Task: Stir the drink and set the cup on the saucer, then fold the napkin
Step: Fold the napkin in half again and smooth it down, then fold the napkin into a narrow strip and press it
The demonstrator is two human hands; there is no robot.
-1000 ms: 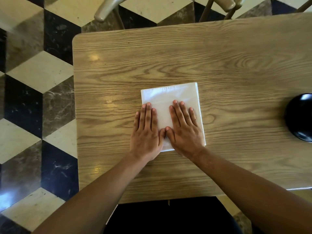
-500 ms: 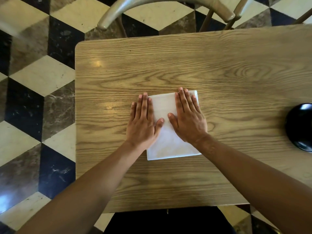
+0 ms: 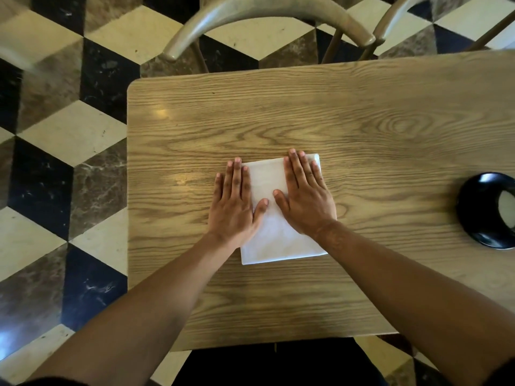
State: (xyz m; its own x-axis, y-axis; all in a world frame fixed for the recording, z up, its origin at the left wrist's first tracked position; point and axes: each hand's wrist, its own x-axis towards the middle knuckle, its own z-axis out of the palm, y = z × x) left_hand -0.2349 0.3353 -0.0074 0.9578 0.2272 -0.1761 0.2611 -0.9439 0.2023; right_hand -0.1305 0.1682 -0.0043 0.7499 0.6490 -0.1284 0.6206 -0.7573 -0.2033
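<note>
A white napkin (image 3: 271, 240), folded into a rectangle, lies flat in the middle of the wooden table (image 3: 362, 129). My left hand (image 3: 235, 203) rests palm down over its left edge, fingers together and straight. My right hand (image 3: 305, 199) presses flat on its upper right part, fingertips reaching the far edge. Neither hand grips anything. At the right edge of the view sits a black saucer (image 3: 479, 218) with something pale on it, cut off by the frame. The cup itself is not clearly visible.
Two curved wooden chair backs (image 3: 267, 15) stand beyond the table's far edge. The floor is tiled in a black, cream and brown cube pattern (image 3: 69, 135). The table's left edge runs close to my left forearm.
Both hands have slid away from me along the napkin, from its near half to its far edge, and spread apart toward its left and right sides. The camera tilted, shifting the table lower.
</note>
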